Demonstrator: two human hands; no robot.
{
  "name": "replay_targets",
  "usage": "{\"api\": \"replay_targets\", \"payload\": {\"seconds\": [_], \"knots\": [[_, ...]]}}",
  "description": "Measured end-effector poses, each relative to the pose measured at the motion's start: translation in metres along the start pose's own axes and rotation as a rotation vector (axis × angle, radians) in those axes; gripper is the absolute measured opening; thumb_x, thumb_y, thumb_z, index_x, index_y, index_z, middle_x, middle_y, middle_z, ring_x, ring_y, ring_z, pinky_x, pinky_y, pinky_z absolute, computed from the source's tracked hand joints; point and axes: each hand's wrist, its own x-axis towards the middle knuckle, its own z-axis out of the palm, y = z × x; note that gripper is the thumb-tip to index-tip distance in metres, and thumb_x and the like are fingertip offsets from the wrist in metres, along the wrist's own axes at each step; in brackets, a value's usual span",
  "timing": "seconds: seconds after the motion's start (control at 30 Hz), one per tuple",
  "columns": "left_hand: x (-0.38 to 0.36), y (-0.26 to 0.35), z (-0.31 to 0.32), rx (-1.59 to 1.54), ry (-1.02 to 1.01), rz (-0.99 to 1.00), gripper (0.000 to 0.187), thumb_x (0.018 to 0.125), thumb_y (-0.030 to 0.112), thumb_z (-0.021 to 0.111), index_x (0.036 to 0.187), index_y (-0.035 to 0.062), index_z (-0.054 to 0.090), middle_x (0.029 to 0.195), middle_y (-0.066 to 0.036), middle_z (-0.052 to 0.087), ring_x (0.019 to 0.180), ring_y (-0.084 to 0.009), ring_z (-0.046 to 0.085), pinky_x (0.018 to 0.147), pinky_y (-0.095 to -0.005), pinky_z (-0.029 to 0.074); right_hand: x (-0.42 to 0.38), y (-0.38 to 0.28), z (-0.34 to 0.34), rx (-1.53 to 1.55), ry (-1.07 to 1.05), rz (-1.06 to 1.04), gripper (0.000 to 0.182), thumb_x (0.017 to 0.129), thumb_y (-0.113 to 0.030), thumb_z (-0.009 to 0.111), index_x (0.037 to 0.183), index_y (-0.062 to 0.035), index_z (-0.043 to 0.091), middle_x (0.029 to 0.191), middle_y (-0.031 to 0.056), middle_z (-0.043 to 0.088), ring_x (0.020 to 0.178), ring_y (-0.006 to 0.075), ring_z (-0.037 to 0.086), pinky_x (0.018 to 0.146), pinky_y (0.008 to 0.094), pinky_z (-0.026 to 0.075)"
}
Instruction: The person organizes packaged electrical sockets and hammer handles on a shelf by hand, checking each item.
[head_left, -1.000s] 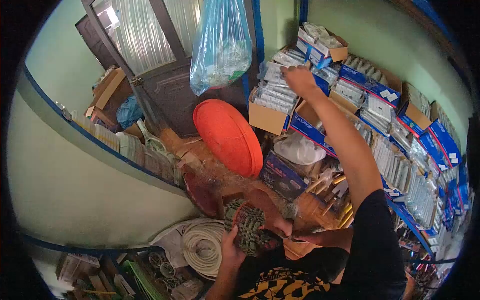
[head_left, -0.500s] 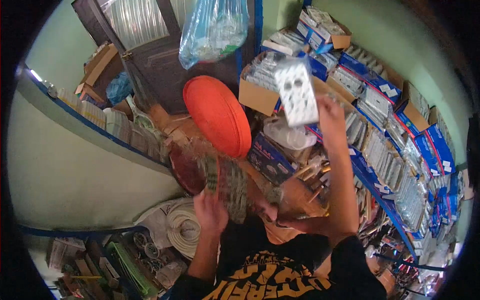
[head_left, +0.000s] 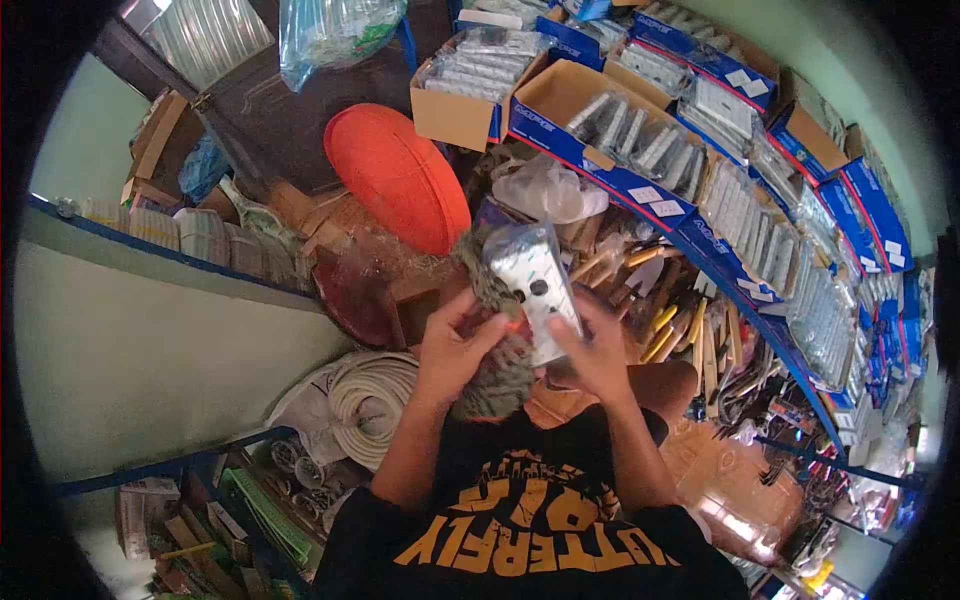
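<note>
In front of my chest, my left hand (head_left: 455, 350) closes on a grey-green woven cloth (head_left: 500, 378) that hangs down from it. My right hand (head_left: 598, 350) grips the lower right edge of a white rectangular plate (head_left: 537, 285) wrapped in clear plastic, with dark round holes in its face. The plate is tilted, its top pointing away from me. Its left edge lies against the cloth, and a small orange-red spot shows by my left thumb.
Blue cardboard boxes (head_left: 640, 185) of wrapped white plates fill shelving on the right. Below them are tools with wooden and yellow handles (head_left: 670, 335). An orange round plastic tub (head_left: 400, 180) stands ahead. A coil of white hose (head_left: 372, 405) lies on the left.
My right hand has brought the plate down from near the boxes to my chest. My left hand has moved up and right with the cloth, so the two now meet. The view has shifted.
</note>
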Motion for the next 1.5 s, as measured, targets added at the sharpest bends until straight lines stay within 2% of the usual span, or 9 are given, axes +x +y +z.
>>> {"api": "replay_targets", "payload": {"seconds": [0.13, 0.23, 0.37, 0.43, 0.97, 1.13, 1.27, 1.37, 1.5], "knots": [[-0.005, -0.009, 0.015, -0.002, 0.100, -0.054, 0.028, 0.090, 0.006, 0.067, 0.116, -0.0020, 0.061, 0.106, -0.006, 0.067, 0.094, -0.0125, 0.064, 0.085, -0.0273, 0.050, -0.014, -0.009, 0.006, -0.151, 0.022, 0.018, 0.032, 0.095, -0.030, 0.060, 0.108, -0.0004, 0.062, 0.080, 0.0180, 0.063, 0.071, 0.0272, 0.065, 0.069, 0.0377, 0.050], [-0.003, -0.009, 0.003, 0.017, 0.108, -0.061, 0.027, 0.089, 0.009, 0.068, 0.113, -0.0022, 0.061, 0.106, -0.008, 0.067, 0.090, -0.0133, 0.065, 0.083, -0.0284, 0.051, -0.017, -0.001, 0.005, -0.204, -0.048, -0.025, 0.035, 0.095, -0.032, 0.062, 0.110, -0.0011, 0.063, 0.077, 0.0078, 0.065, 0.069, 0.0130, 0.062, 0.064, 0.0319, 0.049], [-0.002, 0.003, -0.018, 0.000, 0.030, -0.095, 0.028, 0.088, 0.008, 0.070, 0.113, -0.0004, 0.062, 0.103, -0.006, 0.068, 0.090, -0.0121, 0.064, 0.081, -0.0285, 0.052, -0.017, 0.003, 0.000, -0.155, -0.183, 0.048, 0.034, 0.095, -0.032, 0.063, 0.106, -0.0006, 0.063, 0.076, 0.0111, 0.065, 0.071, 0.0179, 0.065, 0.066, 0.0343, 0.049], [-0.003, 0.018, -0.027, 0.156, -0.027, -0.183, 0.028, 0.088, 0.010, 0.071, 0.113, 0.0003, 0.062, 0.101, -0.005, 0.067, 0.087, -0.0110, 0.063, 0.077, -0.0276, 0.052, -0.015, -0.010, -0.006, -0.245, -0.260, 0.007, 0.036, 0.095, -0.035, 0.060, 0.099, 0.0007, 0.062, 0.080, 0.0217, 0.063, 0.075, 0.0392, 0.063, 0.069, 0.0435, 0.048], [-0.023, -0.055, 0.040, 0.199, 0.523, 0.101, 0.028, 0.102, 0.020, 0.048, 0.114, -0.0049, 0.049, 0.111, -0.016, 0.057, 0.099, -0.0204, 0.055, 0.085, -0.0356, 0.046, -0.015, 0.017, 0.036, -0.040, 0.001, 0.047, 0.035, 0.098, -0.031, 0.056, 0.111, 0.0012, 0.060, 0.097, 0.0224, 0.065, 0.090, 0.0306, 0.065, 0.079, 0.0381, 0.048], [-0.050, -0.080, 0.051, 0.876, 0.143, 0.380, 0.033, 0.094, 0.003, 0.049, 0.125, -0.0073, 0.049, 0.130, -0.029, 0.047, 0.116, -0.0468, 0.050, 0.101, -0.0467, 0.042, -0.010, 0.026, 0.035, 0.329, 0.174, 0.258, 0.041, 0.103, -0.035, 0.046, 0.115, 0.0015, 0.061, 0.103, 0.0124, 0.067, 0.095, 0.0194, 0.061, 0.087, 0.0325, 0.046], [-0.038, -0.056, 0.054, 1.294, -0.088, 0.484, 0.053, 0.087, 0.011, 0.052, 0.135, -0.0094, 0.043, 0.148, -0.029, 0.033, 0.140, -0.0439, 0.027, 0.114, -0.0614, 0.016, -0.022, 0.035, 0.038, 0.583, 0.154, 0.307, 0.049, 0.106, -0.038, 0.033, 0.130, -0.0007, 0.054, 0.125, 0.0099, 0.060, 0.113, 0.0238, 0.056, 0.099, 0.0349, 0.042], [-0.008, -0.029, 0.039, 1.275, -0.098, 0.601, 0.057, 0.088, 0.021, 0.053, 0.136, -0.0082, 0.044, 0.145, -0.025, 0.039, 0.136, -0.0450, 0.032, 0.115, -0.0587, 0.018, -0.028, 0.040, 0.046, 0.658, 0.117, 0.036, 0.045, 0.106, -0.031, 0.033, 0.136, -0.0016, 0.045, 0.134, 0.0097, 0.054, 0.121, 0.0240, 0.054, 0.104, 0.0367, 0.040], [0.010, -0.026, 0.020, 1.205, -0.058, 0.629, 0.048, 0.090, 0.018, 0.054, 0.126, -0.0129, 0.048, 0.138, -0.033, 0.042, 0.134, -0.0478, 0.036, 0.113, -0.0619, 0.019, -0.025, 0.041, 0.046, 1.074, 0.054, 0.392, 0.038, 0.104, -0.028, 0.038, 0.128, -0.0019, 0.051, 0.125, 0.0097, 0.058, 0.113, 0.0185, 0.057, 0.101, 0.0347, 0.042]]}}
